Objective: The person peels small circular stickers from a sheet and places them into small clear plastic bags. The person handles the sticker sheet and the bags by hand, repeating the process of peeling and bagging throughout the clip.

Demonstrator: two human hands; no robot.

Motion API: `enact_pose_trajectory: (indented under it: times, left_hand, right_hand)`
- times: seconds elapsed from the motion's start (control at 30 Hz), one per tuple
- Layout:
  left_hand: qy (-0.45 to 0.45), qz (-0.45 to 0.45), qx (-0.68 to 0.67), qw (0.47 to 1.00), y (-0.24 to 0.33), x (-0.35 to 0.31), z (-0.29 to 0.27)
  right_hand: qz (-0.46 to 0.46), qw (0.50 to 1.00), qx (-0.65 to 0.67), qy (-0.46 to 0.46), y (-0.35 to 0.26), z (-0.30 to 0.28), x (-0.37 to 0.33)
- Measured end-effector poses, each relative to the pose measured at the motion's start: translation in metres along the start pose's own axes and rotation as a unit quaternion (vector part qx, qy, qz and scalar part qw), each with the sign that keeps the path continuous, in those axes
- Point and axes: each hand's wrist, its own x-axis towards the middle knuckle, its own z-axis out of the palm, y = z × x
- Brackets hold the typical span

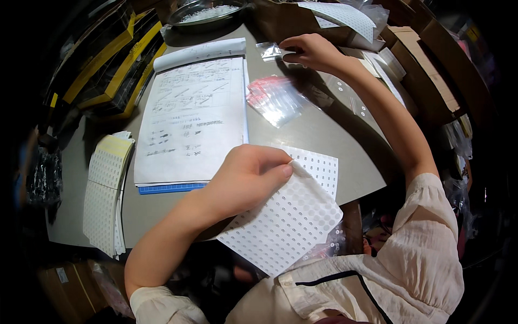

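Note:
My left hand (251, 175) is closed on a white sticker sheet (278, 227), pinching its upper edge between thumb and fingers. Rows of small round labels cover the sheet, and its top part is bent over. Beneath it, a second printed sheet (324, 167) lies on the table. Farther off, my right hand (310, 51) reaches out with curled fingers, the tips at the right edge of a small clear plastic bag (268, 52). Just nearer lies a fanned pile of small clear zip bags (276, 100) with red top edges.
An open notepad (189, 124) with handwriting lies left of centre on a blue board. More label sheets (105, 189) stack at the table's left edge. A metal bowl (208, 13) with white bits stands at the back. Cardboard boxes (426, 65) line the right; black-and-yellow boxes (116, 59) the left.

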Motion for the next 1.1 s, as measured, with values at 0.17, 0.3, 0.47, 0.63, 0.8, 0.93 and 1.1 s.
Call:
enact_pose_trajectory:
  times: [0.17, 0.3, 0.47, 0.63, 0.8, 0.93, 1.1]
  left_hand:
    - [-0.009, -0.010, 0.008, 1.000, -0.001, 0.000, 0.001]
    - [-0.001, -0.004, 0.028, 1.000, 0.000, -0.002, 0.001]
    - [0.000, -0.002, 0.036, 0.999, 0.004, -0.002, 0.002]
    - [0.002, -0.023, 0.030, 0.999, 0.004, -0.002, 0.001]
    - [0.028, -0.007, 0.008, 1.000, -0.003, -0.001, -0.001]
    - [0.027, -0.017, 0.007, 0.999, 0.002, -0.001, 0.000]
    - [0.011, -0.017, 0.014, 1.000, 0.005, -0.002, -0.001]
  right_hand:
    - [0.002, 0.993, -0.115, 0.025, -0.005, 0.027, 0.009]
    - [-0.036, 0.991, -0.131, 0.016, -0.020, 0.017, -0.002]
    - [0.165, 0.850, 0.470, -0.169, -0.058, -0.073, -0.063]
    - [0.214, 0.847, 0.344, -0.345, -0.060, -0.093, -0.124]
    - [0.185, 0.952, 0.114, -0.215, -0.074, -0.102, -0.142]
    - [0.064, 0.964, 0.232, -0.117, -0.075, -0.085, -0.152]
    - [0.074, 0.959, 0.237, -0.137, -0.095, -0.066, -0.140]
